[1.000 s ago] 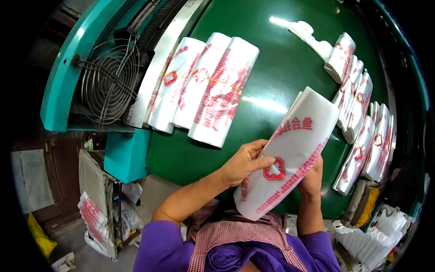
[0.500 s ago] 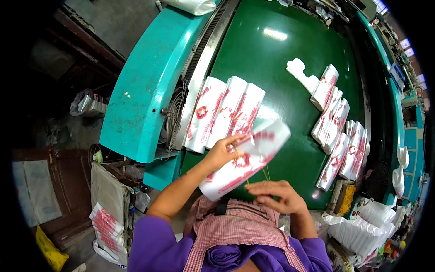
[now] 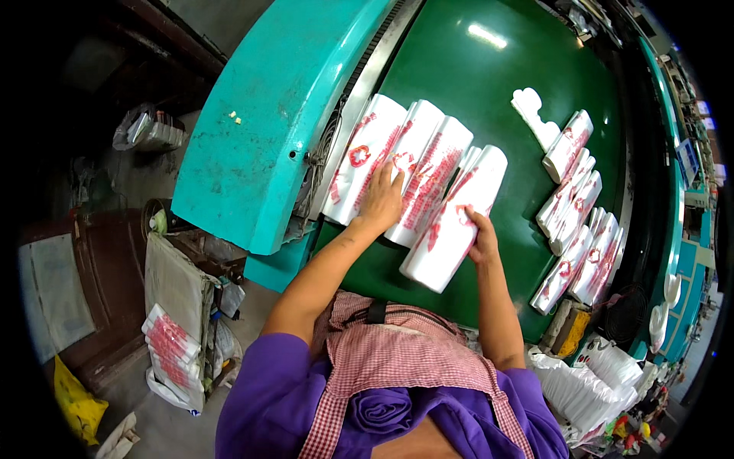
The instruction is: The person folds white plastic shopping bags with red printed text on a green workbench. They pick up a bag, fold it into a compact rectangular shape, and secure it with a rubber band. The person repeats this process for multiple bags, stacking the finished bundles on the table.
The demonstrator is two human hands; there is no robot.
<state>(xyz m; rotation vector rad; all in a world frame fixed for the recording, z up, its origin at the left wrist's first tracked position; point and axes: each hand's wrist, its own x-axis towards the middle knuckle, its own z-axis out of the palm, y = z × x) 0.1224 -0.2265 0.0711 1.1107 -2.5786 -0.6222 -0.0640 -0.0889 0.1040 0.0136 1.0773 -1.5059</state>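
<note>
Folded bundles of white plastic bags (image 3: 429, 177) with red print lie side by side on the green table surface (image 3: 428, 57), near its left edge. My left hand (image 3: 384, 195) lies on these bundles, its fingers stretched out and a little apart. In my right hand (image 3: 483, 239) is the right-hand bundle of plastic bags (image 3: 451, 243), gripped by its right edge and tilted, with its lower end toward me. The thumb shows on top; the other fingers are hidden beneath. Another bundle shows partly behind its upper left edge.
More bag bundles (image 3: 569, 203) lie along the table's right side, beside white cut-out plastic pieces (image 3: 535, 117). A teal machine cover (image 3: 260, 122) flanks the left. Stacked white bags (image 3: 585, 386) sit low at the right; printed bags (image 3: 170, 348) lie low at the left.
The bundle my left hand held up has come down to the right of the row and is now in my right hand. My left hand has moved up onto the other bundles.
</note>
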